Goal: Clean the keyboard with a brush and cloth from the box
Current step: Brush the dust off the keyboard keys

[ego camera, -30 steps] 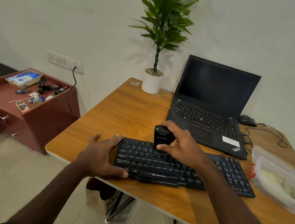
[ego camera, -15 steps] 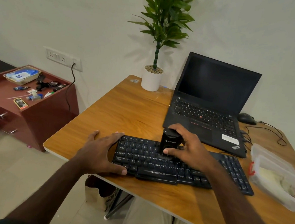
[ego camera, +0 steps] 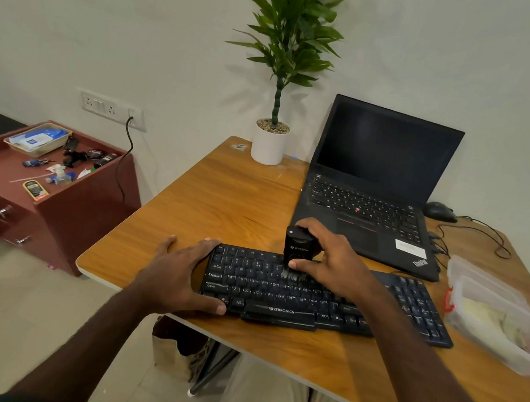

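**Brush back over the top letter row**

Since half a second ago, the brush (ego camera: 297, 251) has slid leftward along the keyboard (ego camera: 313, 295), from around its middle toward the upper letter row. Right hand (ego camera: 332, 260) grips the stubby black brush body, with fingers (ego camera: 310, 228) curled over its far side and the thumb pressed against its near lower edge. Pale bristles show beneath the body, touching the keys near the R, T and Y area.

Left hand (ego camera: 175, 273) rests at the keyboard's left end: its thumb lies along the near corner, and its straight fingers reach across the surface (ego camera: 219, 203) to the far-left corner, bracing the board without curling round it.

This keyboard is black and full-width, with white legends and a white brand word on the raised strip at its front edge. It lies slightly angled near the surface's front edge, its right end hidden in part by the right forearm.

Just right of the keyboard sits a clear plastic box (ego camera: 495, 314) with a red clasp and something pale inside; whether that is the cloth cannot be told. Behind the keyboard stands an open black laptop (ego camera: 379, 184) with a dark screen, a potted plant (ego camera: 280, 75) to its left, and a mouse (ego camera: 439, 211) to its right. A reddish cabinet (ego camera: 76, 205) with small clutter stands off to the left.
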The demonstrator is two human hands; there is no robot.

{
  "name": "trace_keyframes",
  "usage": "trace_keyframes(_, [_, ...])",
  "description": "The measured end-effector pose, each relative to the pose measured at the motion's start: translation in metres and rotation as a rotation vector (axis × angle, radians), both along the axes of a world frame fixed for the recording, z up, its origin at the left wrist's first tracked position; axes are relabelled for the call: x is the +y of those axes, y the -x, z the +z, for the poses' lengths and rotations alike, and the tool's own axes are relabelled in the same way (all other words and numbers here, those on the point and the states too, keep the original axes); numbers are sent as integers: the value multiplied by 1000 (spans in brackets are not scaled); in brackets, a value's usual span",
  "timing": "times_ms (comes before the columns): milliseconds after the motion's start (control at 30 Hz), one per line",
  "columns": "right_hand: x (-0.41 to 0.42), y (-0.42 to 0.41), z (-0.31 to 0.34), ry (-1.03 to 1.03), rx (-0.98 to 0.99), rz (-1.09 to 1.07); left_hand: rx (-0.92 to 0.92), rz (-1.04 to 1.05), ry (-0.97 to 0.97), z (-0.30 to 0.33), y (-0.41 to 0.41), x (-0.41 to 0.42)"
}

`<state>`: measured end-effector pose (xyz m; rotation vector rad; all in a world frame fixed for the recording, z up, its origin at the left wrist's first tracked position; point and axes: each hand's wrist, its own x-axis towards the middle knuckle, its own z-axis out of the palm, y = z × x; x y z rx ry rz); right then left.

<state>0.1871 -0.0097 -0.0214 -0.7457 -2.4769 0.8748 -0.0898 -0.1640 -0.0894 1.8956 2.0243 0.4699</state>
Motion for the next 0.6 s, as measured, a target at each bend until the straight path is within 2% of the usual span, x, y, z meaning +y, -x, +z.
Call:
trace_keyframes(167, [-2, -4, 0, 93, 80, -33, -15, -3, -5, 2, -1, -1])
trace_keyframes(367, [-2, -7, 1, -18, 52, -103, -4, -5, -20, 0, 0, 0])
trace_keyframes(467, [-4, -9, 3, 37, 120, -119, 2, -17, -32, 0, -1, -1])
trace_keyframes(600, [-4, -12, -4, 37, 56, -100, 4, -27, -63, -1, -1, -2])
